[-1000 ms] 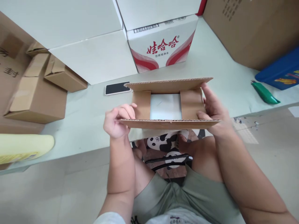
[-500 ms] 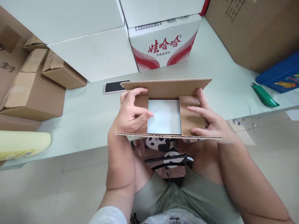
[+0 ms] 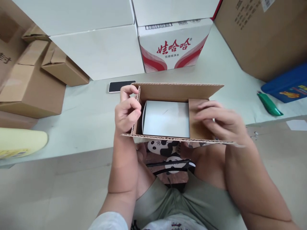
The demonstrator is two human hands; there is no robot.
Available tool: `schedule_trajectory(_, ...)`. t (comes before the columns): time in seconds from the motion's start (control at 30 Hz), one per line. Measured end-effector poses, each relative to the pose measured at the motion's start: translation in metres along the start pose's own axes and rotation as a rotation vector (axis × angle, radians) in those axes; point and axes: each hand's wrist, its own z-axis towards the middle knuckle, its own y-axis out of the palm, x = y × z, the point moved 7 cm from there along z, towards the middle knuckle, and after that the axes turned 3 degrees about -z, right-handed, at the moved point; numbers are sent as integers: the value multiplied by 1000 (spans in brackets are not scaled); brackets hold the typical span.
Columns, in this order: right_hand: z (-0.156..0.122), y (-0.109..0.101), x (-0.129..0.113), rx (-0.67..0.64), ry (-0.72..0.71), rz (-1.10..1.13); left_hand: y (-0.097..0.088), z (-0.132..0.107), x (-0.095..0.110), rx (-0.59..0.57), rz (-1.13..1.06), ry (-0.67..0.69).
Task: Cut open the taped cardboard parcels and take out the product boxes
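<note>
A small brown cardboard box (image 3: 177, 91) stands open at the near edge of the pale green table (image 3: 83, 118). Inside it lies a white flat box (image 3: 166, 118). My left hand (image 3: 127, 110) curls its fingers round the box's left end flap, which stands raised. My right hand (image 3: 220, 121) lies over the right end flap, fingers stretched out and blurred, pressing it flat. The long far flap stands up and the near flap points toward me.
A black phone (image 3: 121, 86) lies behind the box. White cartons (image 3: 100, 54) and a red-printed carton (image 3: 174, 48) stand at the back. Brown boxes (image 3: 31, 80) sit left, a big brown carton (image 3: 263, 35) right, with a green cutter (image 3: 268, 103), a blue pack (image 3: 287, 84) and a yellow pack (image 3: 21, 143).
My left hand has lifted the left end flap from folded flat to upright, uncovering more of the white box. My right hand has slid further over the right flap.
</note>
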Motion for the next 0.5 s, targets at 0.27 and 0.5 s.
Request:
schedule_trajectory(0.27,-7,12,7,16,29,-91,0,-3,-2,40,-7,-132)
schedule_trajectory(0.5,-41,-11,10,747,121,-51,-3,-7,1,120,-5,-190)
